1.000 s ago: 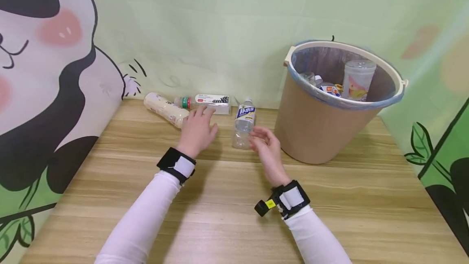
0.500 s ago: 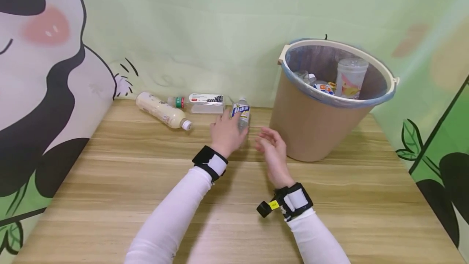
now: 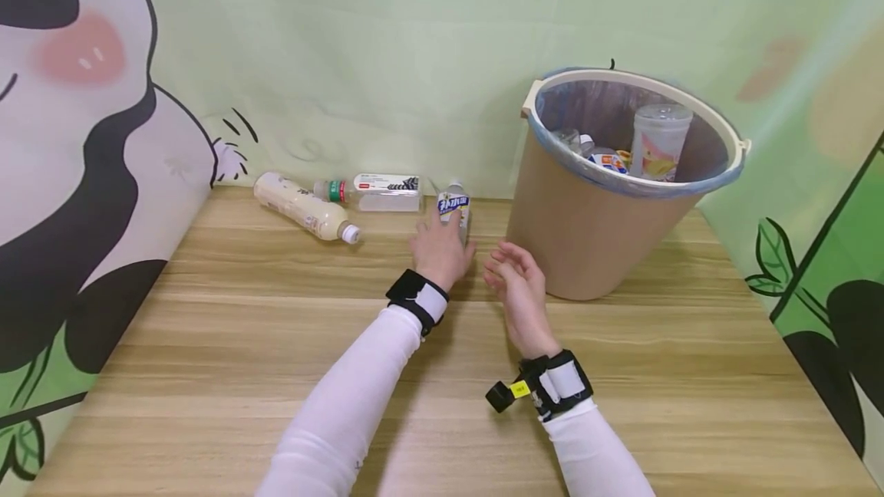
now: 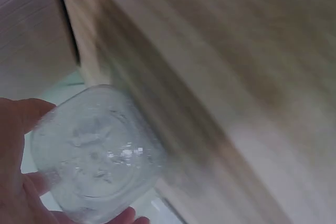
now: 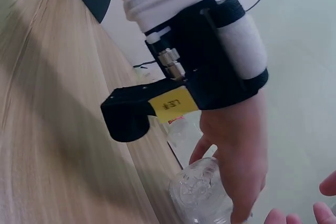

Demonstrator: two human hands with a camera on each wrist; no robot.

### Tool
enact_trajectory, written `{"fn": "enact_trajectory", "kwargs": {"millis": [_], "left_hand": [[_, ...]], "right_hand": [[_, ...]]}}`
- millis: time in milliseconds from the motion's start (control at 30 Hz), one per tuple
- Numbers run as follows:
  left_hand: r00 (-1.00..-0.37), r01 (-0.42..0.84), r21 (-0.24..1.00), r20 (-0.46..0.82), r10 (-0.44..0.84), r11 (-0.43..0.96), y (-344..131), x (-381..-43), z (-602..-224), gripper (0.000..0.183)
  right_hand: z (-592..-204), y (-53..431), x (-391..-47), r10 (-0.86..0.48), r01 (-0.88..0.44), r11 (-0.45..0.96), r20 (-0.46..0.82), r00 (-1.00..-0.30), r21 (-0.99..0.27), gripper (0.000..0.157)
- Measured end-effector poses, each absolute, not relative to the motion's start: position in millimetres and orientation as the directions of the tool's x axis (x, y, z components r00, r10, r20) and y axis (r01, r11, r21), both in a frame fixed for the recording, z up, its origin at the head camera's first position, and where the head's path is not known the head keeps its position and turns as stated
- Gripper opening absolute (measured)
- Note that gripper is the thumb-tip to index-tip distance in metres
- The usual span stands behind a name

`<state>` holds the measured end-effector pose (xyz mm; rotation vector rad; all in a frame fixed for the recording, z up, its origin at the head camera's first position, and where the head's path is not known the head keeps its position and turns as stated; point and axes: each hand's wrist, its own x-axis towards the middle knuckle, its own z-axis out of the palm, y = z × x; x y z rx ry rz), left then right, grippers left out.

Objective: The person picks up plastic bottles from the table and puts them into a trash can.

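Observation:
My left hand (image 3: 440,251) grips a clear plastic bottle (image 3: 453,205) with a blue and white label, which lies on the table with its cap toward the wall. In the left wrist view the base of the bottle (image 4: 97,156) faces the camera, with thumb and fingers curled round its sides. Much of its lower half is hidden by the hand in the head view. My right hand (image 3: 521,294) hovers beside it, fingers loosely bent and holding nothing, between the bottle and the bin. Its fingertips (image 5: 323,213) show at the corner of the right wrist view.
To the left lie a cream-coloured bottle (image 3: 300,207) and a clear bottle (image 3: 387,192) with a white label, near the wall. A brown bin (image 3: 580,228) with a liner stands at the right, holding several bottles and a plastic jar (image 3: 661,143).
My left hand has moved right, from beside the cream-coloured bottle to the blue-labelled bottle, and now grips it. The right hand has shifted slightly rightward, away from that bottle.

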<state>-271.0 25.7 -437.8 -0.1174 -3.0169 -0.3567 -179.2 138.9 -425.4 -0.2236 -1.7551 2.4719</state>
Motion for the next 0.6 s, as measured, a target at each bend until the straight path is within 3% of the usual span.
{"fn": "enact_trajectory", "kwargs": {"millis": [367,600], "left_hand": [[-0.956,0.184,0.306,0.278,0.098,0.934,2.6,-255.3,-448.9,0.047],[-0.940,0.248,0.320,0.307,0.147,0.914,-17.0,-232.1,-451.1,0.047]], "right_hand": [[-428.0,141.6,-176.5,0.155,0.016,-0.347,-0.074,-0.985,-0.938,0.039],[-429.1,141.7,-175.2,0.151,0.015,-0.338,-0.070,-0.986,-0.941,0.039]]}}
